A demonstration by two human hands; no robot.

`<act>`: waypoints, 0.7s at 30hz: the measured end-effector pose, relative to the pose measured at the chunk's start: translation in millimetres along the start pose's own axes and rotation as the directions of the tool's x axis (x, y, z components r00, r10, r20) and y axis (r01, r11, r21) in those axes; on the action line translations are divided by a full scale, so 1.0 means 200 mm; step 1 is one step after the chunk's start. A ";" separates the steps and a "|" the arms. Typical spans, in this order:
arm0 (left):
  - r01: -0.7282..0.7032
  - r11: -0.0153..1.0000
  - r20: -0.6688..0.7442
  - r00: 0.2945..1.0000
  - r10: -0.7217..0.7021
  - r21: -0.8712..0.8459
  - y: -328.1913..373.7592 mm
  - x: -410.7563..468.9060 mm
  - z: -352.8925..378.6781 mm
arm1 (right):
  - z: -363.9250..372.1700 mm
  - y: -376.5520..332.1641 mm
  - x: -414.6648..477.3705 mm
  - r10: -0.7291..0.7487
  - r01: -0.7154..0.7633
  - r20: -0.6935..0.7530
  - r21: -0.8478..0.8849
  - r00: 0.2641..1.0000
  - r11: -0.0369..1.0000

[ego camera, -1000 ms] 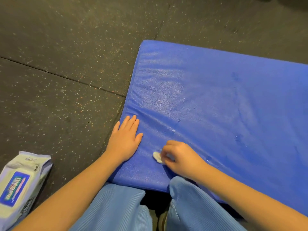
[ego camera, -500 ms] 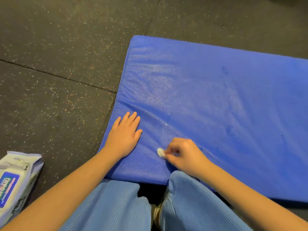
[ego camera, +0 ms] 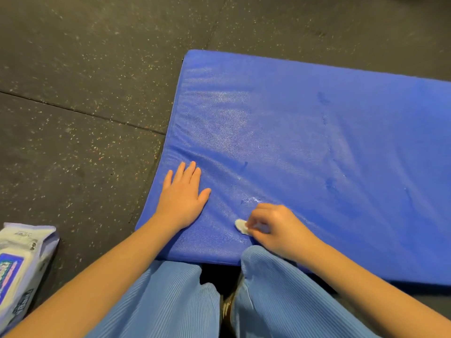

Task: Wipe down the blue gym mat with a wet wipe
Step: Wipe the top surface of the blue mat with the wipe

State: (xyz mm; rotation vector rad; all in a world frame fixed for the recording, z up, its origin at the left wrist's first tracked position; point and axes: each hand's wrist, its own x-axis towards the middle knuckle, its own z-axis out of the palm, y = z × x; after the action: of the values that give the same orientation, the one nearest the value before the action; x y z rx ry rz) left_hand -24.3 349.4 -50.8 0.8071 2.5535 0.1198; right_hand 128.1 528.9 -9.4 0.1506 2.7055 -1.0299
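Rectangular blue gym mat (ego camera: 305,147), padded, with a pebbled vinyl skin, shallow creases and a damp sheen, lying flat on dark rubber floor (ego camera: 80,76) flecked with pale specks. Small white wet wipe (ego camera: 241,226), crumpled into a wad, sits on the mat's near edge, pinched in the curled fingers of the right hand (ego camera: 275,228). Left hand (ego camera: 183,193) rests flat, fingers straight, near the mat's left border. Soft plastic wipes packet (ego camera: 22,264) on floor, lower left. Ribbed light-blue trousers (ego camera: 166,301) below.
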 end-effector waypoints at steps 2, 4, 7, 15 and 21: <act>-0.005 1.000 -0.007 1.000 0.005 -0.004 0.00 0.00 0.00 | -0.02 0.08 0.08 0.044 -0.058 -0.130 -0.105 0.991 0.993; -0.010 1.000 -0.016 1.000 0.010 0.001 0.00 0.00 0.01 | -0.02 0.16 0.19 0.156 -0.202 -0.325 -0.115 0.933 0.973; -0.013 1.000 -0.020 1.000 0.013 0.017 0.00 -0.01 0.01 | 0.05 0.09 0.22 0.208 -0.229 -0.333 -0.024 0.920 0.973; -0.038 0.998 0.001 0.999 0.038 0.050 0.00 -0.01 0.01 | -0.03 0.20 0.35 0.185 -0.251 -0.362 -0.144 0.914 0.957; -0.029 0.997 0.022 0.999 0.027 0.073 0.01 -0.01 0.00 | 0.05 0.03 0.27 -0.051 0.039 -0.151 -0.079 0.987 0.996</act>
State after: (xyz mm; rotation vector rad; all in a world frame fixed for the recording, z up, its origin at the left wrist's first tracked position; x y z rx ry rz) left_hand -20.8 350.0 -49.5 0.8675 2.5407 0.0265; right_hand 79.8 527.6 -34.6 0.1614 2.8941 -0.9635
